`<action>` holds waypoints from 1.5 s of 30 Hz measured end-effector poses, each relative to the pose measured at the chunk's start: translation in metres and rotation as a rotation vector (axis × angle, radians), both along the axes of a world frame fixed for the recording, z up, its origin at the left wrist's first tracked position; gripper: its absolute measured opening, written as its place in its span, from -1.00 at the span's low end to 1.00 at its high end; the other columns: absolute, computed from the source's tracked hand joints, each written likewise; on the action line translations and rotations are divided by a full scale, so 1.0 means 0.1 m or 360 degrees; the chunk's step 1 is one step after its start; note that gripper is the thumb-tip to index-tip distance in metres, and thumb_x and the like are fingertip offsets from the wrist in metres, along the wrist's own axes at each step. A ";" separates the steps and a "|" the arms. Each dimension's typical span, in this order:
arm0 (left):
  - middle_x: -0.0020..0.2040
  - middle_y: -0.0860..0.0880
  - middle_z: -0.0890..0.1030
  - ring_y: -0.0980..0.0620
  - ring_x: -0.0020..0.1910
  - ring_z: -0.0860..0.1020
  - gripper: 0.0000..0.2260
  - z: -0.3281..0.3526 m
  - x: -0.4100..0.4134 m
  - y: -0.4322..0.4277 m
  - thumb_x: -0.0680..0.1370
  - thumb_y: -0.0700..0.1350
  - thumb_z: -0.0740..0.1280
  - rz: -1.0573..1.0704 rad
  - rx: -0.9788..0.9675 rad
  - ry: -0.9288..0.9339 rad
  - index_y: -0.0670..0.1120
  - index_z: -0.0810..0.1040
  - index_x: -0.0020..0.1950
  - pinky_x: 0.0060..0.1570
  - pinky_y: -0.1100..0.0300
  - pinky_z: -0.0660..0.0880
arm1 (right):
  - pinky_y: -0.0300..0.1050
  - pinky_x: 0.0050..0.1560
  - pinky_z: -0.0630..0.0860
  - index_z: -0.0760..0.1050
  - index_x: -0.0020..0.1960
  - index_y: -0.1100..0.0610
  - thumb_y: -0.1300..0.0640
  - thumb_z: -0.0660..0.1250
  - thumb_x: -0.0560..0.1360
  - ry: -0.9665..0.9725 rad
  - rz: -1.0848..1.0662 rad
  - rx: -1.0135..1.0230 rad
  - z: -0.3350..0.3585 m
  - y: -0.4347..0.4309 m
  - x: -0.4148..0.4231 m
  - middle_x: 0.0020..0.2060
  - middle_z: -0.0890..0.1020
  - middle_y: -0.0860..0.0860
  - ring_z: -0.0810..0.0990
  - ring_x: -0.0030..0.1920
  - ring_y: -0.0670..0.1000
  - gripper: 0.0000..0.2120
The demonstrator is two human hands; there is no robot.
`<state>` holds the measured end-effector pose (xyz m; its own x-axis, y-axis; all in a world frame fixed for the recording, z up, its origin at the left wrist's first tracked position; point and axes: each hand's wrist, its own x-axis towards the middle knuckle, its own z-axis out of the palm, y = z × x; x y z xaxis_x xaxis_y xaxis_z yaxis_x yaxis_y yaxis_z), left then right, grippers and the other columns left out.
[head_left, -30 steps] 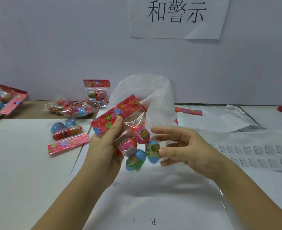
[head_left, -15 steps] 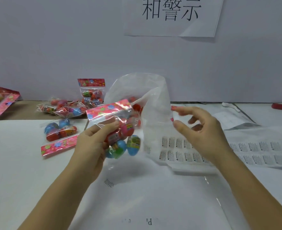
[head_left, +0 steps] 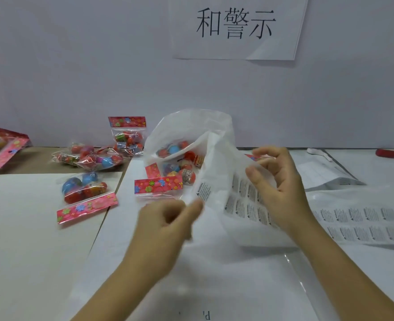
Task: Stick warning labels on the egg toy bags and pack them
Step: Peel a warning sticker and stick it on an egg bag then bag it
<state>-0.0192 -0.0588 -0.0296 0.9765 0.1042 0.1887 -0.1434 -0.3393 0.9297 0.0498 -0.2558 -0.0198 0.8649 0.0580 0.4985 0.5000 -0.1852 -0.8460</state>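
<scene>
head view, nearest first: our left hand [head_left: 168,218] sits just in front of the packing bag [head_left: 191,126], fingers curled and thumb out toward its lower lip. it is blurred, so we cannot tell whether it nips the film or holds nothing. our right hand [head_left: 281,181], at the packing bag's right side, pinches the raised rim between thumb and forefinger, holding the mouth agape. inside that mouth lies an egg toy bag [head_left: 158,184], its red flowered header card toward us, with others deeper in. we judge these packets light but lumpy, with hard little eggs shifting in slick, crinkly film, so the stiff header card is the sure place to take hold, not the belly. the packing bag itself looks limp and slippery and would likely sag shut unless its rim is held. right of the packing bag lies the label sheet [head_left: 358,218], left of it wait loose toy bags [head_left: 85,188], and behind it, on the wall, hangs a paper sign [head_left: 235,26].
</scene>
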 end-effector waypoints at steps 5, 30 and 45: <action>-0.17 0.01 0.66 -0.01 -0.29 0.63 -0.57 -0.05 -0.14 -0.34 0.12 0.24 0.49 -0.0299 -0.0744 0.0535 0.04 0.62 -0.13 -0.35 0.13 0.52 | -0.12 -0.22 0.50 0.46 -0.11 -0.12 0.19 0.31 0.55 -0.0140 0.0013 -0.0115 0.02 0.07 -0.07 -0.22 0.57 -0.03 0.53 -0.26 0.08 -0.80; 0.15 -0.23 0.66 -0.12 0.14 0.65 -0.70 0.00 -0.04 -0.30 0.39 -0.16 0.38 -0.0332 -0.2067 0.0429 -0.21 0.70 0.07 -0.03 0.09 0.63 | 0.01 -0.02 0.36 0.62 -0.09 0.12 -0.13 0.25 0.53 -0.0801 -0.0542 -0.1013 -0.16 0.40 -0.32 -0.19 0.67 -0.08 0.64 -0.19 0.01 -0.67; 0.09 -0.17 0.69 -0.07 0.03 0.69 -0.74 -0.03 -0.05 -0.28 0.39 -0.18 0.39 -0.0220 -0.1668 0.0317 -0.13 0.71 0.05 -0.12 0.20 0.62 | -0.03 -0.03 0.36 0.59 -0.16 0.14 0.07 0.21 0.56 -0.0792 -0.0535 -0.0984 -0.24 0.43 -0.32 -0.30 0.62 -0.06 0.57 -0.31 -0.01 -0.76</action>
<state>-0.0244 -0.0872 -0.0323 0.9955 0.0079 -0.0940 0.0665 0.6480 0.7587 0.0179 -0.2133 -0.0439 0.5740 0.2240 0.7877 0.6220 -0.7449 -0.2414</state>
